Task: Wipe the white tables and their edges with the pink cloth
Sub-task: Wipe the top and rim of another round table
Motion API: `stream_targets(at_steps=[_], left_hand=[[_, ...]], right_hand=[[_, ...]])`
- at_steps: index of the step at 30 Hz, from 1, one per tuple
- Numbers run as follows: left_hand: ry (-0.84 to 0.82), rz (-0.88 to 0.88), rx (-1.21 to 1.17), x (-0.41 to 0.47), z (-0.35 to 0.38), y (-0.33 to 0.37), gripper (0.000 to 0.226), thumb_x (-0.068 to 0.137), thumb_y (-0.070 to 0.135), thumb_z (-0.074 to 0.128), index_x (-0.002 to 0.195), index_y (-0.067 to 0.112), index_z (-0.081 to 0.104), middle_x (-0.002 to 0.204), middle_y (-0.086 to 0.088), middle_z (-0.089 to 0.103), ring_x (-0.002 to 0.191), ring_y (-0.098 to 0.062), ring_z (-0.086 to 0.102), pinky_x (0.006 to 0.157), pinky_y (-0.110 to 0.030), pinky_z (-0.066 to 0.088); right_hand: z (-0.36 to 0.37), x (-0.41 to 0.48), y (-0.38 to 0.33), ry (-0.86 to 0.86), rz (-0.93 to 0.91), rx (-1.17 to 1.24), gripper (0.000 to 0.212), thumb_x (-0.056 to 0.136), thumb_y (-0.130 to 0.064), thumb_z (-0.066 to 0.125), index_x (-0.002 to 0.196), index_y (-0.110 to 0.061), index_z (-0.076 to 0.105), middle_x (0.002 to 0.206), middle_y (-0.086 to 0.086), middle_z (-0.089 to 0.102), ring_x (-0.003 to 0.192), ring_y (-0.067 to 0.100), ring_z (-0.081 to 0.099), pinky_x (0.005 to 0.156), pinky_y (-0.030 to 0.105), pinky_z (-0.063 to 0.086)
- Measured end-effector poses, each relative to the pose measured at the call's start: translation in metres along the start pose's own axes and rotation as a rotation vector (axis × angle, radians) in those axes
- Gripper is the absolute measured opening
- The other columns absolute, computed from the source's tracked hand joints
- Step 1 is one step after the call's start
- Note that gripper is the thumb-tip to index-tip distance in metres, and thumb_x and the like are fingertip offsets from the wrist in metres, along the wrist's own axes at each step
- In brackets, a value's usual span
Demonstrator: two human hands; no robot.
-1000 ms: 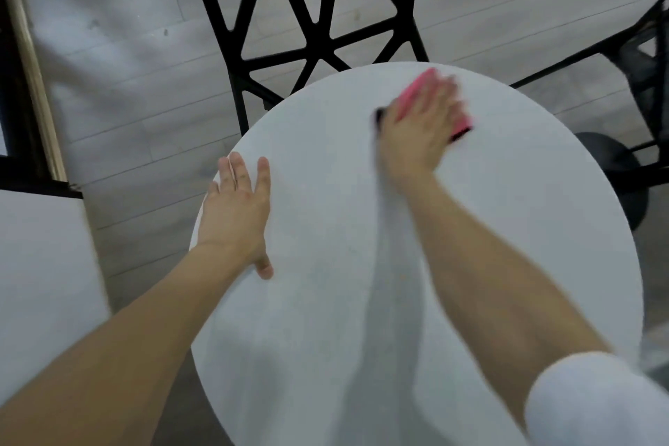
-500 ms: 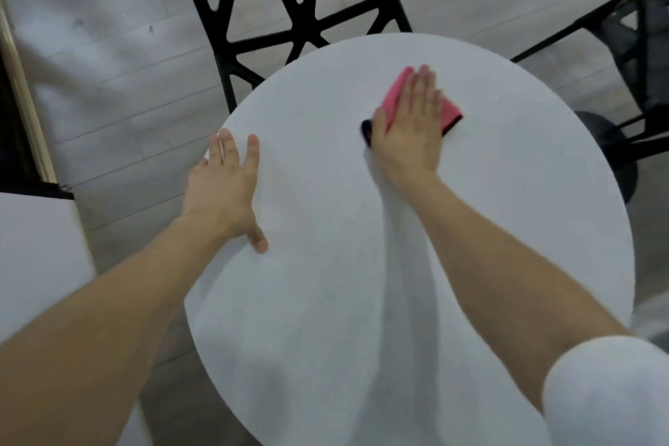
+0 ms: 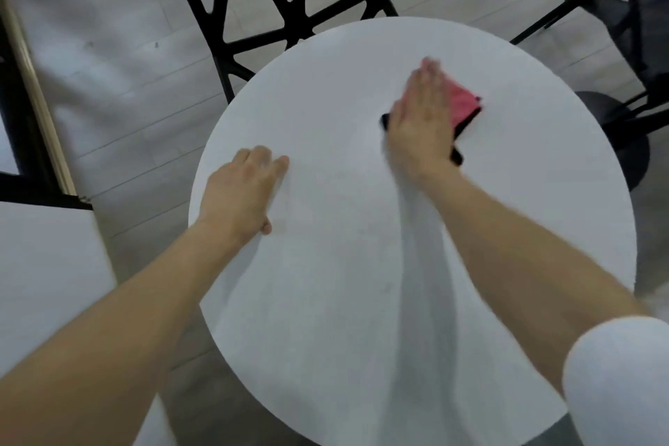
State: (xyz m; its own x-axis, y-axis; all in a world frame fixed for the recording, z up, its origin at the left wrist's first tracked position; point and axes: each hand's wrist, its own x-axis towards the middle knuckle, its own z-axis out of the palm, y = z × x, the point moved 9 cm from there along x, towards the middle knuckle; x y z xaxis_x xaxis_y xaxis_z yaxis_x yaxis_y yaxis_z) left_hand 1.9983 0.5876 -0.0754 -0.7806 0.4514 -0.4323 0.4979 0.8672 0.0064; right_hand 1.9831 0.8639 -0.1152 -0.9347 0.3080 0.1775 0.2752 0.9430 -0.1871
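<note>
Head view, looking down on a round white table (image 3: 362, 264) that fills most of the frame. The right hand (image 3: 421, 127) lies palm down on the pink cloth (image 3: 465, 103), fingers straight and close together, pointing toward 12 o'clock. It presses the cloth flat against the tabletop and does not curl round it. The fingertips are blurred. The cloth sits toward 1 o'clock from the table's centre, well inside the rim. Its pink corner shows past the hand at 2 o'clock, and a dark edge of it shows under the wrist at 5 o'clock and beside the thumb at 9 o'clock.

The left hand (image 3: 240, 192) rests palm down on the bare tabletop at about 9 o'clock, just inside the rim. Its fingers are together, the thumb is out toward 5 o'clock, and it holds nothing. The two hands are well apart. Both forearms are bare, and a white sleeve (image 3: 615, 384) shows at 4 o'clock in the frame.

A black chair (image 3: 289, 7) with an open lattice back stands at 11 o'clock, touching or just beside the rim; which, I cannot tell. A second black chair (image 3: 637, 18) stands at 2 o'clock. Part of another white table (image 3: 43, 264) shows at 9 o'clock, apart from the round one. The floor (image 3: 108, 65) is grey plank.
</note>
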Motion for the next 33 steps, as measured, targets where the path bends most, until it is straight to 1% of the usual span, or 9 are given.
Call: stream_targets(at_steps=[2, 7, 12, 15, 19, 22, 24, 29, 33], left_hand=[[-0.059, 0.062, 0.015, -0.014, 0.008, 0.019, 0.1, 0.083, 0.015, 0.089, 0.164, 0.022, 0.032, 0.165, -0.012, 0.035, 0.152, -0.035, 0.035, 0.098, -0.053, 0.057], [-0.3, 0.033, 0.075, -0.035, 0.046, 0.046, 0.168, 0.061, 0.062, 0.099, 0.169, 0.011, -0.018, 0.174, -0.026, -0.025, 0.163, -0.049, -0.015, 0.133, -0.059, 0.018], [-0.259, 0.039, 0.112, -0.028, 0.049, 0.045, 0.174, 0.055, 0.069, 0.098, 0.167, 0.009, -0.02, 0.174, -0.027, -0.022, 0.163, -0.051, -0.012, 0.133, -0.061, 0.017], [-0.254, 0.031, 0.118, -0.027, 0.052, 0.045, 0.176, 0.054, 0.068, 0.099, 0.166, 0.008, -0.023, 0.174, -0.027, -0.023, 0.163, -0.05, -0.014, 0.133, -0.061, 0.017], [-0.27, 0.024, 0.13, -0.029, 0.055, 0.047, 0.177, 0.055, 0.069, 0.098, 0.166, 0.007, -0.024, 0.173, -0.03, -0.023, 0.162, -0.052, -0.013, 0.133, -0.061, 0.017], [-0.258, 0.024, 0.123, -0.028, 0.055, 0.046, 0.178, 0.053, 0.07, 0.098, 0.166, 0.007, -0.024, 0.173, -0.03, -0.023, 0.162, -0.052, -0.013, 0.133, -0.061, 0.017], [-0.255, 0.029, 0.116, -0.03, 0.055, 0.045, 0.178, 0.053, 0.072, 0.097, 0.165, 0.008, -0.025, 0.173, -0.029, -0.023, 0.163, -0.051, -0.013, 0.133, -0.061, 0.017], [-0.251, 0.035, 0.138, -0.025, 0.051, 0.046, 0.178, 0.052, 0.073, 0.097, 0.166, 0.009, -0.024, 0.174, -0.029, -0.021, 0.163, -0.051, -0.01, 0.133, -0.061, 0.019], [-0.253, 0.023, 0.157, -0.028, 0.048, 0.046, 0.18, 0.048, 0.072, 0.099, 0.167, 0.01, -0.021, 0.175, -0.028, -0.018, 0.164, -0.051, -0.007, 0.131, -0.061, 0.023]], right_hand=[[0.002, -0.057, -0.074, -0.053, -0.232, 0.098, 0.056, 0.115, -0.02, 0.029, 0.163, 0.009, 0.03, 0.173, 0.028, 0.024, 0.164, 0.042, 0.019, 0.133, 0.055, 0.017], [-0.014, -0.164, -0.092, -0.38, -0.716, 0.172, 0.074, 0.109, -0.047, 0.052, 0.17, -0.013, 0.028, 0.18, 0.008, 0.014, 0.168, 0.023, 0.006, 0.136, 0.049, 0.012], [-0.017, -0.014, 0.057, -0.287, -0.066, 0.027, 0.092, 0.103, -0.077, 0.036, 0.174, -0.023, 0.013, 0.182, 0.006, -0.001, 0.168, 0.021, -0.005, 0.135, 0.05, 0.003], [-0.007, -0.006, 0.041, -0.217, 0.202, 0.053, 0.1, 0.101, -0.072, 0.033, 0.172, -0.007, 0.006, 0.181, 0.012, 0.0, 0.168, 0.024, -0.004, 0.136, 0.048, 0.0], [-0.009, -0.137, -0.088, -0.305, -0.32, 0.152, 0.087, 0.103, -0.051, 0.051, 0.172, -0.009, 0.019, 0.181, 0.01, 0.01, 0.168, 0.022, 0.003, 0.135, 0.048, 0.008], [-0.022, -0.199, -0.074, -0.413, -0.697, 0.137, 0.08, 0.103, -0.046, 0.055, 0.171, -0.018, 0.025, 0.181, 0.003, 0.013, 0.168, 0.02, 0.005, 0.136, 0.049, 0.01], [-0.025, -0.164, -0.011, -0.393, -0.559, 0.064, 0.081, 0.102, -0.047, 0.058, 0.172, -0.024, 0.024, 0.181, 0.0, 0.011, 0.168, 0.018, 0.005, 0.135, 0.048, 0.01], [-0.025, -0.061, 0.077, -0.166, 0.27, -0.008, 0.081, 0.105, -0.055, 0.036, 0.173, -0.016, 0.015, 0.182, 0.009, 0.005, 0.168, 0.023, 0.0, 0.136, 0.05, 0.002], [-0.013, -0.14, -0.05, -0.177, 0.032, 0.098, 0.08, 0.106, -0.05, 0.042, 0.172, -0.01, 0.019, 0.181, 0.012, 0.009, 0.168, 0.026, 0.003, 0.135, 0.051, 0.008]])
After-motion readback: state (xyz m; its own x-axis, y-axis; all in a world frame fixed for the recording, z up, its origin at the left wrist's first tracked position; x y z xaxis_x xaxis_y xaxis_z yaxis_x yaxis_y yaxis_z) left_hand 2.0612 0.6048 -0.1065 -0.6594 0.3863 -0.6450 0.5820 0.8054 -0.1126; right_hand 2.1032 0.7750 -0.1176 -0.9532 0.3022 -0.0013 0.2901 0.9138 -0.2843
